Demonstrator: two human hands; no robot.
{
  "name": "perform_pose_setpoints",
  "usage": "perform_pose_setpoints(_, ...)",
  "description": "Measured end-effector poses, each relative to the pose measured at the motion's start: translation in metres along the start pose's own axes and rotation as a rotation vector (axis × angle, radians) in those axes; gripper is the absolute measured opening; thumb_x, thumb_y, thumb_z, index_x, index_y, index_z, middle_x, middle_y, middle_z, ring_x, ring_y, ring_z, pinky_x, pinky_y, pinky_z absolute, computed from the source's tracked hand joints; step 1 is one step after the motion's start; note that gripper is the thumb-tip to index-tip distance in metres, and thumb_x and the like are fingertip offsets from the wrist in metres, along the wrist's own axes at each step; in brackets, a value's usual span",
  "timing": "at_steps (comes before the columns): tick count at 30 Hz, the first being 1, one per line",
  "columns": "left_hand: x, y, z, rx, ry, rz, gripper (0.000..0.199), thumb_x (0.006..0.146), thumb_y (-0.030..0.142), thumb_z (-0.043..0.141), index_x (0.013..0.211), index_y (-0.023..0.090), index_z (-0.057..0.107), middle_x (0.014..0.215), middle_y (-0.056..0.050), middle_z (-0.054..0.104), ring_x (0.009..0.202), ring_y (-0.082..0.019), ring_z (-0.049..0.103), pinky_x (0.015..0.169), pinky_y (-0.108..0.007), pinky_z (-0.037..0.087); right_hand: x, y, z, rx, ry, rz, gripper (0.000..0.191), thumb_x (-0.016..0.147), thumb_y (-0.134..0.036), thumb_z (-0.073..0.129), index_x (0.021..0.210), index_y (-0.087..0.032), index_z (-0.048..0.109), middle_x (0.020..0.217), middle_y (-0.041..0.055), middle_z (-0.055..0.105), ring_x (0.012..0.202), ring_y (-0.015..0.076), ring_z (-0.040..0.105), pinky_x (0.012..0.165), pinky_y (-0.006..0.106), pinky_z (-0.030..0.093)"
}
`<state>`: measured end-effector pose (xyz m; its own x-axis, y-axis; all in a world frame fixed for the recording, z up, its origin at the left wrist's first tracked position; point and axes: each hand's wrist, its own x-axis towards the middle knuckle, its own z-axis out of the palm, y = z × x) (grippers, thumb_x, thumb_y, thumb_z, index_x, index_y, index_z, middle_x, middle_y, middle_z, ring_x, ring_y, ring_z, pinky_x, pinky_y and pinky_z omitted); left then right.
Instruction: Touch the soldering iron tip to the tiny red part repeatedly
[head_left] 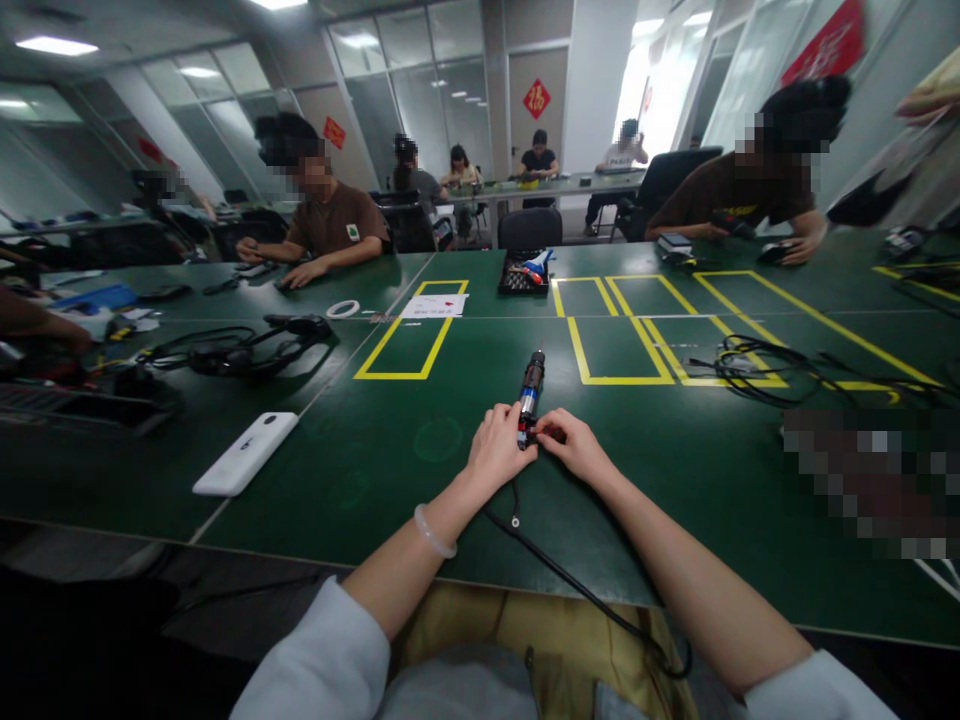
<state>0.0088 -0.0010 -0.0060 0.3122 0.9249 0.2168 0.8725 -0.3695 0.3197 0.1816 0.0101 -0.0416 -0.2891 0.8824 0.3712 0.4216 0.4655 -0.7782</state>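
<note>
The left hand (pixel 496 445) holds the tool (pixel 532 382), in from the table's near edge (pixel 337 565). The right hand (pixel 576 442) pinches its back end; that bit looks unfinished.

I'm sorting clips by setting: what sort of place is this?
Probably a shared workroom or training room in an office building: a long green table marked with yellow tape outlines, several people seated at tables, and glass partitions behind them.
</note>
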Motion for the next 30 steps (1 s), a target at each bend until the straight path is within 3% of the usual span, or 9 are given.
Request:
perform_pose_setpoints(13,0.005,0.005,0.001,0.131,0.057,-0.005,0.063,0.082,0.052,0.052,0.133,0.016,0.043,0.107,-0.014,0.052,0.099,-0.029,0.048,0.084,-0.038,0.036,-0.003,-0.009,-0.005,0.115,0.031,0.101,0.017,0.087,-0.032,0.053,0.094,-0.019,0.063,0.081,0.0025,0.065,0.069,0.016,0.057,0.065,0.028,0.043)
perform_pose_setpoints(18,0.001,-0.005,-0.005,0.231,0.054,0.015,0.065,0.082,0.053,0.052,0.137,0.021,0.039,0.11,-0.011,0.052,0.101,-0.026,0.047,0.085,-0.036,0.036,-0.002,-0.003,-0.005,0.154,0.026,0.128,0.021,0.086,-0.035,0.053,0.096,-0.018,0.062,0.083,0.0022,0.064,0.069,0.0154,0.057,0.066,0.027,0.044)
perform_pose_setpoints(24,-0.01,-0.042,-0.025,0.334,0.043,-0.018,0.066,0.084,0.055,0.048,0.139,0.021,0.038,0.112,-0.011,0.052,0.099,-0.026,0.048,0.084,-0.036,0.036,-0.004,0.0,-0.004,0.154,0.007,0.14,0.021,0.085,-0.035,0.053,0.096,-0.019,0.062,0.08,0.0019,0.064,0.07,0.0159,0.058,0.066,0.028,0.045)
perform_pose_setpoints(30,-0.025,-0.105,-0.052,0.425,0.011,-0.141,0.067,0.087,0.056,0.041,0.142,0.018,0.037,0.118,-0.014,0.052,0.1,-0.028,0.05,0.084,-0.037,0.037,-0.004,-0.006,-0.006,0.114,-0.012,0.145,0.019,0.085,-0.033,0.053,0.092,-0.018,0.064,0.079,0.0021,0.064,0.07,0.0161,0.058,0.067,0.028,0.045)
